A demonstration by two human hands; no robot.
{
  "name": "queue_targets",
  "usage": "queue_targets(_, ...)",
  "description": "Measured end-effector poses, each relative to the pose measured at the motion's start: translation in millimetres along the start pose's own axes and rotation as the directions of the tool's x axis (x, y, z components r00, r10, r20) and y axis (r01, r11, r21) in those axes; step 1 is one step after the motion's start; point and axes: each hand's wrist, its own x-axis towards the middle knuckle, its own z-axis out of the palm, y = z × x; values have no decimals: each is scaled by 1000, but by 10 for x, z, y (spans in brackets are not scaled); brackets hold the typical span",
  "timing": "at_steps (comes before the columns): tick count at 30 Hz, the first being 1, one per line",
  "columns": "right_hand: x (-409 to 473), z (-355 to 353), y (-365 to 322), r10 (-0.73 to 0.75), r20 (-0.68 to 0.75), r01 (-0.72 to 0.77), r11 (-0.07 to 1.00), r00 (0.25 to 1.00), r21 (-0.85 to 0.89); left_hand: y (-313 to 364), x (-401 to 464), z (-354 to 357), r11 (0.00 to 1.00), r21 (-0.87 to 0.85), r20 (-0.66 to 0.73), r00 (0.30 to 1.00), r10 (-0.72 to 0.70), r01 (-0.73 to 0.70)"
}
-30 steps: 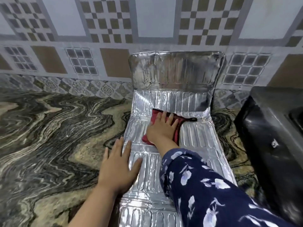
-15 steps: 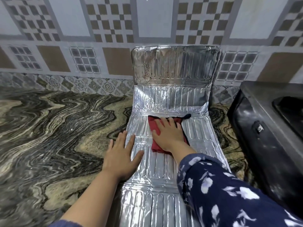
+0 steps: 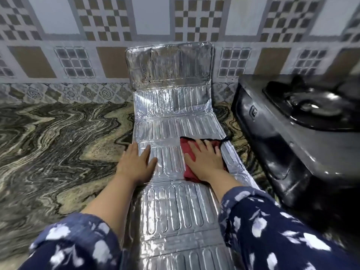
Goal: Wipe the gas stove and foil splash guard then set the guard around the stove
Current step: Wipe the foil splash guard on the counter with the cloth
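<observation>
the foil splash guard [image 3: 175, 201] is lying unfolded along the marbled bench [image 3: 58, 152], running away from the person, with its far panel [image 3: 169, 65] propped upright against the tiled wall [image 3: 97, 26]. dark specks are showing on that upright panel near its left side.

the right hand [image 3: 206, 162] is pressing flat on a red cloth [image 3: 188, 151] on the guard's right half – its fingers [image 3: 198, 147] are lying straight and slightly spread over the cloth, not curling around it. a dark edge of the cloth is sticking out toward the guard's right rim.

the left hand [image 3: 136, 164] is resting palm down on the guard's left edge, fingers straight and close together, thumb out to the side on the foil, the outer part of the hand over the bench.

the black gas stove [image 3: 282, 133] is sitting on the bench just right of the guard, apart from it – a small label [image 3: 253, 112] is showing on its side, too blurred to read. a burner [image 3: 311, 106] is showing on its top.

both forearms are wearing dark blue sleeves [image 3: 272, 230] with a white flower print.
</observation>
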Motion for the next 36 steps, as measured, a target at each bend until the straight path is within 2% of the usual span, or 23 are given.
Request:
queue_targets(5,-347,-8,239,111,-5,-111,993,994,-44,34,-194,60,997,-70,-76,996,-48,43)
queue_targets(14,-748,-148,309,139,-12,-139,990,990,-14,153,-653,63,989,-51,-105,984,-145,140)
queue_targets(17,-820,-192,282,153,19,-153,988,988,27,124,-713,37,975,-155,-155,971,-180,156)
queue_targets(19,-899,-181,228,151,31,-152,988,988,34,95,-725,18,970,-189,-154,971,-184,154)
queue_targets(22,-1041,-115,137,128,23,-129,991,991,32,38,-755,30,977,-145,-122,977,-176,157)
queue_targets(29,-1292,-105,-7,129,57,-132,990,990,51,-66,-941,97,973,-145,-146,969,-199,178)
queue_targets(36,-1617,11,-160,102,15,-102,994,995,40,-166,-1257,116,978,-137,-127,976,-178,160)
